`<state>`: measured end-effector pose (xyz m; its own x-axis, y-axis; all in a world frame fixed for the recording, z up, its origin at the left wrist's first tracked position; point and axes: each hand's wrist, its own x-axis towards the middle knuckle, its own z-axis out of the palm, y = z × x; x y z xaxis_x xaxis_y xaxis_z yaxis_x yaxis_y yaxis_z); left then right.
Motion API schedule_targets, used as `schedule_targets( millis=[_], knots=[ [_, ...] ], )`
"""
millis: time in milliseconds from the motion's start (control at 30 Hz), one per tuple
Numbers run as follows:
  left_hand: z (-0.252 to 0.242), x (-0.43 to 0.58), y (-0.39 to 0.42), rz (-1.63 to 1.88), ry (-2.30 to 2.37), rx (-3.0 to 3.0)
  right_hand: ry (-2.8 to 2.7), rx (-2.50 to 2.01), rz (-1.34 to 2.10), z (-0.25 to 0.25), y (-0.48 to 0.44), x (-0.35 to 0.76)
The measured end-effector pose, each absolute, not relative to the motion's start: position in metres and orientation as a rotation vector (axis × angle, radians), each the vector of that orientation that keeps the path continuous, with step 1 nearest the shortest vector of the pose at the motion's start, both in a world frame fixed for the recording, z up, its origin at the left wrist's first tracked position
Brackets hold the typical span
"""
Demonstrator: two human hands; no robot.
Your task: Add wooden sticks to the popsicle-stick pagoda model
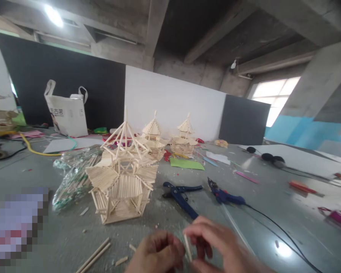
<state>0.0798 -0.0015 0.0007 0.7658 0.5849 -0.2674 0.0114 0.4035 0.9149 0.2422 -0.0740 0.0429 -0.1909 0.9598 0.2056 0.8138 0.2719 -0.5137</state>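
My right hand (216, 242) pinches a short wooden stick (188, 248) between thumb and fingers at the front of the table. Close beside it, my left hand (161, 252) has its fingers curled together near the stick; what they hold, if anything, is hidden. Ahead and to the left stands a small pavilion model (125, 189) made of wooden sticks, its upper roof an open frame of slanted sticks around a tall centre stick. Two long loose sticks (94, 256) and some short offcuts (121, 261) lie left of my hands. Beyond my right hand rest a blue-handled cutter (182, 197) and a blue glue gun (226, 196) with a black cable.
Two more stick pavilions (184, 140) stand toward the back. A plastic bag of sticks (74, 182) lies left of the near model. Green paper (186, 163), an orange-handled tool (304, 187), and a white carrier bag (66, 115) are around. Black and white panels rise behind.
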Motion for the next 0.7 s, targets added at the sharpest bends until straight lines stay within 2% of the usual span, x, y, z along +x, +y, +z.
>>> schedule_targets(
  millis=[167, 333, 500, 700],
  knots=[
    [0.013, 0.119, 0.006, 0.400, 0.750, 1.307, -1.830, -1.947, 0.109, 0.043, -0.081, 0.341],
    [0.006, 0.183, 0.017, 0.421, 0.735, 1.376, -1.801, -2.130, 0.316, 0.037, -0.064, 0.438],
    [-0.005, 0.231, 0.024, 0.434, 0.726, 1.363, -1.936, -2.083, 0.427, 0.031, -0.048, 0.452],
    [-0.003, 0.235, 0.021, 0.425, 0.709, 1.314, -1.965, -1.957, 0.456, 0.017, -0.066, 0.443]
  ],
)
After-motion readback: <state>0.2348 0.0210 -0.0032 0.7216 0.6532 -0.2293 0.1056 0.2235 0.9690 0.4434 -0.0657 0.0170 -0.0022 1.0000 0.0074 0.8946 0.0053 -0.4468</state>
